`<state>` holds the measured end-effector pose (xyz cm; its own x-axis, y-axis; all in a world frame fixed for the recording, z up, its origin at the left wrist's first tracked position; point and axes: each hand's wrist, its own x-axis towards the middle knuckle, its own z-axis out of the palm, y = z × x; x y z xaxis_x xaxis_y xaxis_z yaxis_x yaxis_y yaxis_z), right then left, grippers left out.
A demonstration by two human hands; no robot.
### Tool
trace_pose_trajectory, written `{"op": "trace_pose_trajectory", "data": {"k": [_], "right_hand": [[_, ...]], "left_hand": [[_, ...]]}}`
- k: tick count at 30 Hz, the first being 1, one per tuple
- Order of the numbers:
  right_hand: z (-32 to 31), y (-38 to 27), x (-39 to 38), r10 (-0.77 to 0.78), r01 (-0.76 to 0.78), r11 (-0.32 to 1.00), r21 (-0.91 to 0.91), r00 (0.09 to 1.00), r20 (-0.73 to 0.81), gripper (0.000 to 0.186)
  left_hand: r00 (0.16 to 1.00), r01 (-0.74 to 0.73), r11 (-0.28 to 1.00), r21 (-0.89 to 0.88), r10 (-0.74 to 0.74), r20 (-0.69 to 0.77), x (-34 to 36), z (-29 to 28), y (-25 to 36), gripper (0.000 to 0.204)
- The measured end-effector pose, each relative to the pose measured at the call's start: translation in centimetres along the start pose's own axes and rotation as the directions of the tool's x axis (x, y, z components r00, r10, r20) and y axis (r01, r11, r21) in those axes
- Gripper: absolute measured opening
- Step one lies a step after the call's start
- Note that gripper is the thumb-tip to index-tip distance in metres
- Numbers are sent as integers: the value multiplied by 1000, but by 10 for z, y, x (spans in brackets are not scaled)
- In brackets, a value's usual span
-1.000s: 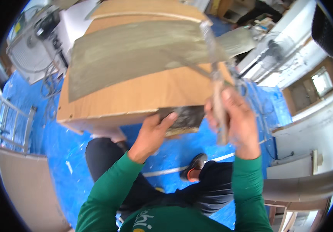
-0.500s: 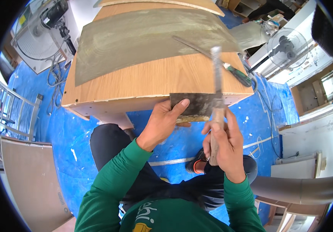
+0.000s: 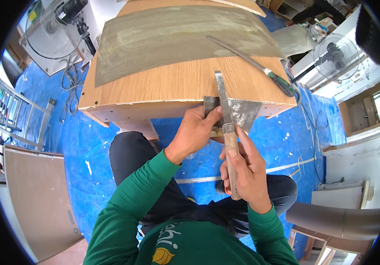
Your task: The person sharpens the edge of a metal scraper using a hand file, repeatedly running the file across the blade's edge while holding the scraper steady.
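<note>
My left hand (image 3: 194, 132) grips a broad, flat metal putty scraper (image 3: 248, 114) by its near edge, the thumb on top. The blade is dark and smeared with pale residue, and it sits at the front edge of a wooden cabinet (image 3: 159, 90). In my right hand (image 3: 249, 172) is a narrow chisel (image 3: 231, 152), held by its worn wooden handle. Its steel blade lies across the scraper, tip pointing away from me; whether the two touch is hard to tell. On the cabinet, to the right, rests a file (image 3: 280, 83) with a green handle.
A thin greyish sheet (image 3: 168, 35) covers the cabinet's far part. Fans stand at the far left (image 3: 51, 33) and far right (image 3: 334, 53). Blue sheeting (image 3: 88, 194) covers the floor, with loose cables (image 3: 70, 81). A brown panel (image 3: 40, 198) lies left, a grey pipe (image 3: 340, 221) right.
The chisel has swung left and toward me, now over the scraper's middle; its blur is gone. My left hand with the scraper has shifted slightly right and away in the picture.
</note>
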<state>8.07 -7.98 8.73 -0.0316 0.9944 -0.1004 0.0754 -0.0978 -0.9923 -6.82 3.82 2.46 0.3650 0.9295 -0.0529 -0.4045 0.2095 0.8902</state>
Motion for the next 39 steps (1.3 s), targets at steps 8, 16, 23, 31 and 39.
{"op": "trace_pose_trajectory", "data": {"k": [8, 16, 23, 31, 39], "right_hand": [[11, -18, -1, 53, -53, 998, 15, 999, -4, 63], [13, -17, -2, 75, -75, 997, -2, 997, 1, 63], [15, -19, -3, 75, -75, 997, -10, 997, 9, 63], [17, -21, -3, 94, -94, 995, -46, 996, -2, 63], [17, -28, -4, 92, -92, 987, -129, 996, -11, 63]], "left_hand": [[997, -82, 995, 53, 82, -1, 7, -8, -14, 33], [995, -96, 993, 64, 96, -8, 5, -5, -9, 35], [999, -44, 998, 47, 43, 16, 4, -4, -3, 36], [998, -62, 996, 58, 62, 0, 3, -6, -4, 37], [997, -79, 996, 45, 79, -6, 5, -4, -7, 35]]}}
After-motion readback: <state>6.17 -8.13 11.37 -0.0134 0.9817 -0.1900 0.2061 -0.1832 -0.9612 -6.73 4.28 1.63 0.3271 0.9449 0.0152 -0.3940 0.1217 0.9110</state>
